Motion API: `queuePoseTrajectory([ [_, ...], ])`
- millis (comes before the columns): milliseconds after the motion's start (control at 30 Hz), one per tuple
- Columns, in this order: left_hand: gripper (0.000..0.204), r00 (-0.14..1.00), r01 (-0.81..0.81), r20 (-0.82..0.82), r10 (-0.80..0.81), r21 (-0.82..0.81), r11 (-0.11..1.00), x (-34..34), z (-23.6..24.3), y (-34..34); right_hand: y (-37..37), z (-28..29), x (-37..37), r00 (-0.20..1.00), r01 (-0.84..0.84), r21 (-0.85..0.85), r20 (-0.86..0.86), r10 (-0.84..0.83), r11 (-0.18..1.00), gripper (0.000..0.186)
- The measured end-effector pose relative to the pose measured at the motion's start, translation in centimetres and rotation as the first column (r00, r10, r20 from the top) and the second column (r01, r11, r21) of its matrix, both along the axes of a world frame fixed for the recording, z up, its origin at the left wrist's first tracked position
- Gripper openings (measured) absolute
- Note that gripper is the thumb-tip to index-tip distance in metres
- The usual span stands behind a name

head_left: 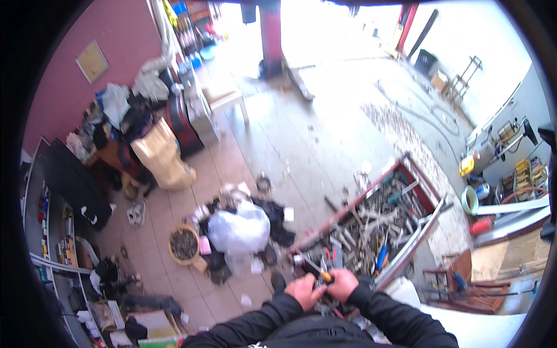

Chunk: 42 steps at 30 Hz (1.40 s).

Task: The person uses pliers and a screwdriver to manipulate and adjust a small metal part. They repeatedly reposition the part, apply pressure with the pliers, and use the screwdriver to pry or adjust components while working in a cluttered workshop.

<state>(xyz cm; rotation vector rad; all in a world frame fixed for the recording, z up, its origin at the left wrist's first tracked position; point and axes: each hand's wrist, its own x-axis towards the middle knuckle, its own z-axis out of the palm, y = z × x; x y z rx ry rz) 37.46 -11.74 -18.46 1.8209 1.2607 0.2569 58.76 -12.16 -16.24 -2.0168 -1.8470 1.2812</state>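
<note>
My right hand (343, 284) is closed around a tool with an orange-yellow handle (327, 276). A thin metal shaft runs from it up and to the left, like a screwdriver's. Close beside it, my left hand (306, 292) has its fingers curled; whatever they hold is hidden. Both hands are over the near-left end of a long red metal tray (333, 219), heaped with wrenches and other metal tools (365, 223). A blue-handled screwdriver (382, 257) lies among them, right of my hands. Near the shaft's far end sits a small round metal-rimmed thing (298, 260).
Left of the tray, a whitish plastic bag (239, 227) lies over dark items beside a round tub (172, 243) of small dark pieces. A wooden chair (464, 281) stands at the right. Farther off are a red post (271, 35), a white table (229, 100) and a cluttered heap (125, 116).
</note>
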Motion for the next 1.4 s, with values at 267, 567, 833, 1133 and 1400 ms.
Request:
queuePoseTrajectory([
  [267, 0.023, 0.788, -0.040, 0.270, 0.554, -0.875, 0.483, -2.1, -4.1, 2.2, 0.7, 1.4, 0.8, 1.000, 0.023, -0.122, 0.001, -0.023, 0.992, 0.037],
  [567, 0.050, 0.948, -0.138, 0.203, 0.245, -0.429, 0.892, 1.3, -3.1, 2.1, 2.0, 1.9, 1.0, 1.000, 0.024, -0.287, 0.015, -0.020, 0.958, 0.040],
  [833, 0.042, 0.980, -0.097, 0.159, 0.120, -0.147, 0.984, 3.2, -5.0, 0.9, 0.8, 0.5, 1.8, 0.999, -0.044, -0.146, -0.009, 0.044, 0.988, 0.040],
  [1133, 0.035, 0.967, -0.089, 0.232, 0.101, -0.062, 0.994, 3.9, -5.2, 0.7, 0.2, -2.8, 3.0, 1.000, -0.010, -0.019, 0.010, 0.010, 1.000, 0.034],
  [1400, 0.037, 0.950, -0.217, 0.277, 0.141, 0.266, 0.939, 5.8, -3.7, -0.5, -2.7, 0.0, 3.9, 0.976, 0.146, 0.143, -0.183, -0.118, 0.979, 0.031],
])
